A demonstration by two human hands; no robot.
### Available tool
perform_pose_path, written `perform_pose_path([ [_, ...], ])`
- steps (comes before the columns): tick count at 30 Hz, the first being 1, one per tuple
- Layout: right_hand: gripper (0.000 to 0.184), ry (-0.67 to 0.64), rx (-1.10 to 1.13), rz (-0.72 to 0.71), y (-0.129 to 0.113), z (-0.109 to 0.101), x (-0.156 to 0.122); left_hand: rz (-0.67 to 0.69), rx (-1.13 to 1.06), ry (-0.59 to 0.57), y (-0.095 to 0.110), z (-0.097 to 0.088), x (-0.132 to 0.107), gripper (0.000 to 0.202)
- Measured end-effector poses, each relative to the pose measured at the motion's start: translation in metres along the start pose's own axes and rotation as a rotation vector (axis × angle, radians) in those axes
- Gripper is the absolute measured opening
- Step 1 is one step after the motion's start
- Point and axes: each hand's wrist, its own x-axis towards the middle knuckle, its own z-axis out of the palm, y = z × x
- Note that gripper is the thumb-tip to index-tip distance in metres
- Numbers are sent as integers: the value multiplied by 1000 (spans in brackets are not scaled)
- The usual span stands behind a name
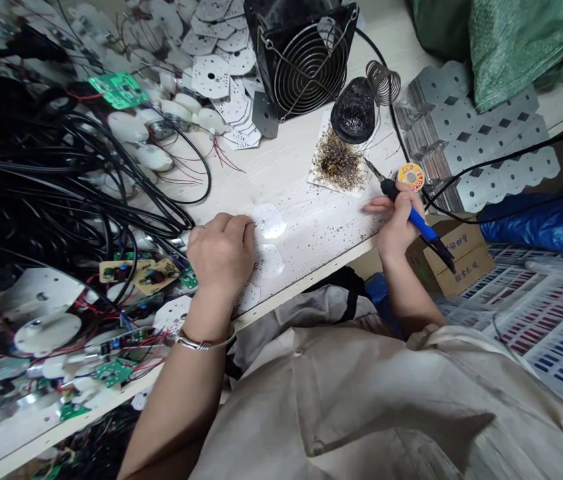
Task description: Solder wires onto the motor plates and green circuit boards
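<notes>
My right hand (pixel 396 221) grips a blue-handled soldering iron (pixel 424 223), its thin metal tip pointing up and left toward a pad (pixel 322 175) strewn with dark solder debris. A yellow spool of solder wick (pixel 411 177) sits just beyond that hand. My left hand (pixel 221 257) rests curled on the white tabletop (pixel 321 230), fingertips against the edge of a translucent white round circuit board (pixel 268 221). A second such board (pixel 270 261) lies just below it. A metal bangle (pixel 204 343) circles my left wrist.
A black fume fan (pixel 301 60) and an iron stand with a coil cleaner (pixel 384 83) stand at the back. Stacked white boards (pixel 211 77), punched metal sheets (pixel 481 140) and a bundle of black cables (pixel 26 160) surround the work area. A cardboard box (pixel 454 257) sits at the right.
</notes>
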Motion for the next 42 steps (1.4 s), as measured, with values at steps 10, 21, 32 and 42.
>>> perform_pose_path([
  [10, 37, -26, 41, 83, -11, 0, -1, -69, 67, -107, 6, -4, 1, 30],
  [21, 28, -143, 145, 27, -35, 8, -29, -81, 42, -139, 12, -7, 2, 28],
  [32, 33, -587, 154, 281, -40, 36, -80, -79, 54, -207, 16, -11, 5, 26],
  [42, 37, -641, 154, 409, -45, 38, -76, -85, 47, -150, 16, -7, 2, 25],
])
